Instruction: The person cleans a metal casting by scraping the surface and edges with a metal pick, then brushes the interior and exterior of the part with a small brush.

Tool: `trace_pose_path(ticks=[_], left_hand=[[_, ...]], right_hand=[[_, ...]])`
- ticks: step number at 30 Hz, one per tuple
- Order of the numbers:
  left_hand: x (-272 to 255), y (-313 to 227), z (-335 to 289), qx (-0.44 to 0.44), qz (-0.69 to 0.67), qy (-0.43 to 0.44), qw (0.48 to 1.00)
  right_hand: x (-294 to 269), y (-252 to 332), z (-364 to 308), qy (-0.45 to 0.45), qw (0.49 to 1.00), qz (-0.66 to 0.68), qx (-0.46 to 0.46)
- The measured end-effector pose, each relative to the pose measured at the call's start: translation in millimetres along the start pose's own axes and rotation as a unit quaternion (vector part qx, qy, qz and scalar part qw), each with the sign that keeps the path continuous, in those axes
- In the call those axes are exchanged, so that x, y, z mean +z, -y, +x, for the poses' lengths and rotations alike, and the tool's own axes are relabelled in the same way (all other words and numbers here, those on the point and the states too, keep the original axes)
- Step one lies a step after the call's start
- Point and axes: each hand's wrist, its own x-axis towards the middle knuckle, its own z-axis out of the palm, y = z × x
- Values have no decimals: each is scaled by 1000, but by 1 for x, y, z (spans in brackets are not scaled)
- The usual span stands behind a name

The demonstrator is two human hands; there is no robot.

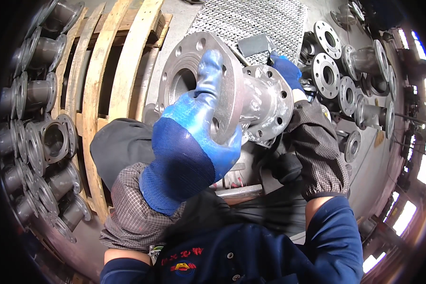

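A heavy grey flanged pipe fitting (262,97) lies across in front of me, its large drilled flange toward the left and a smaller flange on the right. My left hand (194,118), in a blue coated glove, grips the large flange, with a finger along its face and the thumb at its rim. Beyond the smaller flange is my right hand (286,70), also blue-gloved and partly hidden. Its fingers look bent and closed against the end of a dark grey rectangular block (255,46); the grip itself is hard to make out.
A wooden pallet (99,61) stands at the left, with several flanged fittings (40,92) stacked beyond it. More fittings (326,75) crowd the floor at the right. A metal mesh sheet (255,19) lies at the far side. Below the fitting is a metal bar (239,191).
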Motion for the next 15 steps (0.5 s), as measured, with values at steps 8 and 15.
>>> trace_pose_path(ticks=[8,15], left_hand=[[-1,-3,0,-12,7,10,1000],[1,-5,3,-11,22,0,1000]], right_hand=[[-15,5,-5,23,999,41,9],[2,1,16,82,989,-79,-93]])
